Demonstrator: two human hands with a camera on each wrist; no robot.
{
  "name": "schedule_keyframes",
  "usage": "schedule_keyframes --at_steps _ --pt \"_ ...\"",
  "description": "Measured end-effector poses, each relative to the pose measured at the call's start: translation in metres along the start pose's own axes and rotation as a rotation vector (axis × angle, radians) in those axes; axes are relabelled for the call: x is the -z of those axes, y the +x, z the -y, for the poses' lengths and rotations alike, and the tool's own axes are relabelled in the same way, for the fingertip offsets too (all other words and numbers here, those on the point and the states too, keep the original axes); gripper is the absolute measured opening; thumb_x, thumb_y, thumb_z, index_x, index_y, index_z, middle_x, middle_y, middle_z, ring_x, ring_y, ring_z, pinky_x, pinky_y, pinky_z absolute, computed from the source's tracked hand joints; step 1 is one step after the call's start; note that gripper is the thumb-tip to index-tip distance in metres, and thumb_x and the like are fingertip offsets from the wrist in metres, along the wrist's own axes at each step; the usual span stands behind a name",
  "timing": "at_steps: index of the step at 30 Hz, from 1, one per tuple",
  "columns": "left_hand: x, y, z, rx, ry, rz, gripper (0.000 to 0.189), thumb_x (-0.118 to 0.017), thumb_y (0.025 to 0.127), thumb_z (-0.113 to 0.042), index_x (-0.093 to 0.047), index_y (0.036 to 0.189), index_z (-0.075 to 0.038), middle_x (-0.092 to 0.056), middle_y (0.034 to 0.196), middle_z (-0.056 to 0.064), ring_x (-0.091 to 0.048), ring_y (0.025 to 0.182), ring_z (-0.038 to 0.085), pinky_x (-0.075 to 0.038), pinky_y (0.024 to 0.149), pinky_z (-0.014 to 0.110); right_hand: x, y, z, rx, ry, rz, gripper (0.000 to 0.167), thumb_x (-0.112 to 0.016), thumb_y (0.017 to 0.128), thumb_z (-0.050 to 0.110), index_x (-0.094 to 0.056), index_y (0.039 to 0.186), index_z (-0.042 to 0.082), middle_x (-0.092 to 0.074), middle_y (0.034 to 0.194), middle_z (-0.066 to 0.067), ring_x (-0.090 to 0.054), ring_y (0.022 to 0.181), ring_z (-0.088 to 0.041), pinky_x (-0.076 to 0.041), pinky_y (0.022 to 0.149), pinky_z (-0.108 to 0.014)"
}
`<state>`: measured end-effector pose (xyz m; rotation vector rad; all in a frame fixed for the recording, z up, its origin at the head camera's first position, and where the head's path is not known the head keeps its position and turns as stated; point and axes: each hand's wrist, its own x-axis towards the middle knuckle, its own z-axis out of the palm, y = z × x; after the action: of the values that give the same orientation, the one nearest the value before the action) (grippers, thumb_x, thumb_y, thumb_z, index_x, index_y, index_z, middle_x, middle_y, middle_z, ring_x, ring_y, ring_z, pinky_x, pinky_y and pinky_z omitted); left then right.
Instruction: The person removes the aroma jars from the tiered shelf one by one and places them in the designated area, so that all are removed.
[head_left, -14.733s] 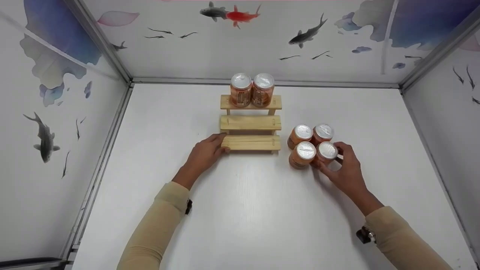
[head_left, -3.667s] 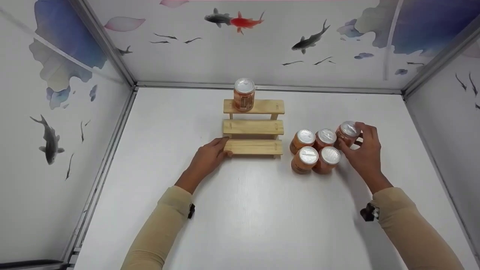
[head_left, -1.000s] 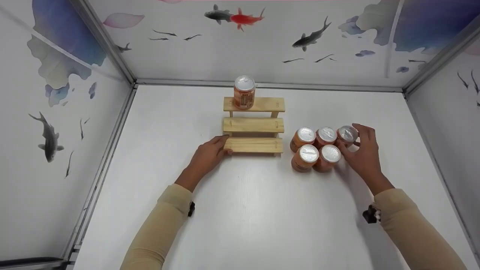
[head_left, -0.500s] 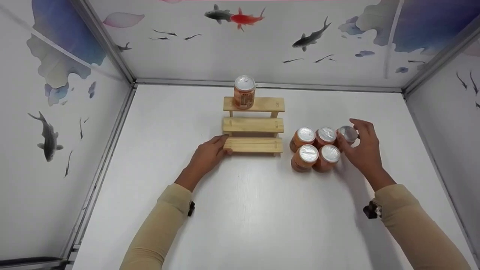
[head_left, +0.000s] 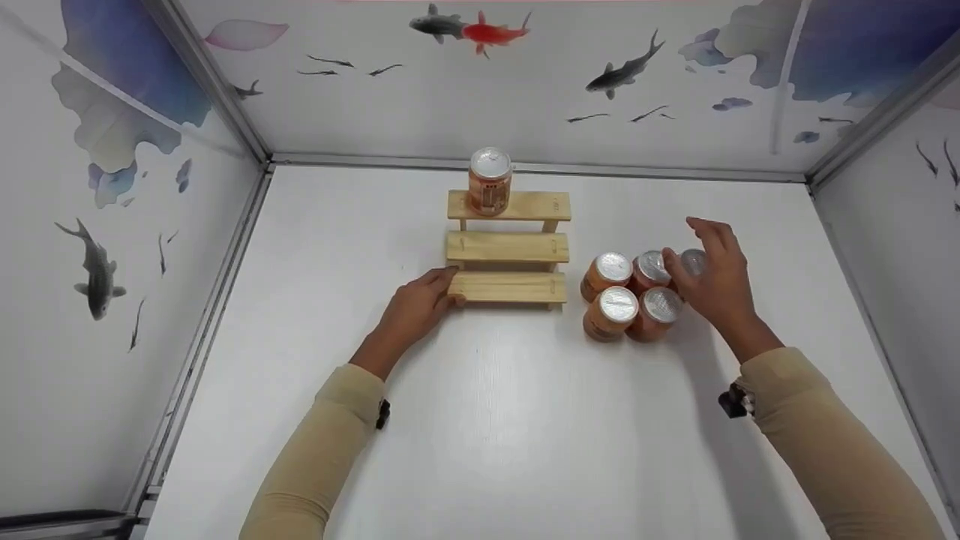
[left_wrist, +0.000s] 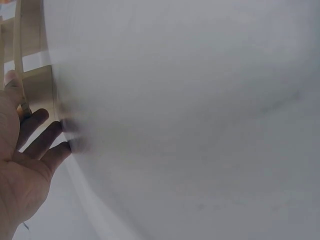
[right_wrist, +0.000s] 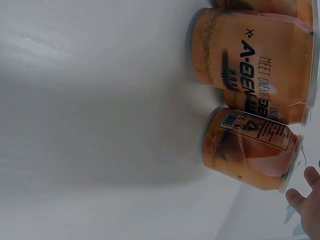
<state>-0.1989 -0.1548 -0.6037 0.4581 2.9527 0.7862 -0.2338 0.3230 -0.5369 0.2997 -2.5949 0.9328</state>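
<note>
My left hand (head_left: pixel 412 309) holds the left end of the lowest step of a three-step wooden display stand (head_left: pixel 508 286); in the left wrist view the thumb lies against the plank and the fingertips are down by the table. One orange can (head_left: pixel 490 184) with a silver lid stands on the top step, left of its middle. My right hand (head_left: pixel 716 281), fingers spread and loosely bent, hovers over the rightmost can (head_left: pixel 694 259) of a group, partly hiding it. In the right wrist view the fingertips show beside the lid of a printed can (right_wrist: pixel 252 150), holding nothing.
Several more cans stand upright on the table in two rows right of the stand, among them a front left can (head_left: pixel 617 307) and a front right can (head_left: pixel 660 309). White printed panels (head_left: pixel 525 97) with metal rails close off the white table at the back and sides.
Earlier two cans stood on the top step; the right one now stands at the right end of the group's back row. My right hand has let go of it and risen; the left hand stays put.
</note>
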Motion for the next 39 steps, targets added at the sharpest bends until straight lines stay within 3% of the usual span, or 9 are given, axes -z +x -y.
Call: schedule_keyframes --at_steps 10,32,39 --pt "0.002 0.0 0.0 0.0 -0.005 0.0 0.065 -0.058 0.112 -0.052 -0.053 0.165 -0.015 -0.062 0.162 0.01 -0.065 0.144 0.037 -0.055 0.118 0.053 -0.009 0.014 0.015 0.057 0.0 0.003 0.059 -0.08 0.103 0.02 -0.058 0.152 -0.003 -0.061 0.147 -0.028 -0.063 0.136 -0.048 -0.051 0.116 -0.067" --pt "0.002 0.0 -0.002 0.017 -0.013 0.016 0.069 -0.058 0.11 -0.056 -0.051 0.167 -0.018 -0.061 0.163 0.009 -0.065 0.143 0.037 -0.056 0.116 0.055 -0.031 0.038 0.065 0.058 0.007 0.106 0.064 -0.076 0.107 0.03 -0.053 0.162 0.007 -0.056 0.16 -0.019 -0.057 0.149 -0.044 -0.048 0.123 -0.064" --pt "0.002 -0.001 -0.002 0.012 -0.003 0.002 0.069 -0.059 0.11 -0.056 -0.053 0.166 -0.017 -0.061 0.163 0.009 -0.066 0.142 0.038 -0.056 0.114 0.056 -0.043 0.045 0.083 0.116 0.011 0.119 0.068 -0.078 0.106 0.032 -0.052 0.163 0.005 -0.057 0.159 -0.02 -0.058 0.148 -0.042 -0.048 0.123 -0.062"
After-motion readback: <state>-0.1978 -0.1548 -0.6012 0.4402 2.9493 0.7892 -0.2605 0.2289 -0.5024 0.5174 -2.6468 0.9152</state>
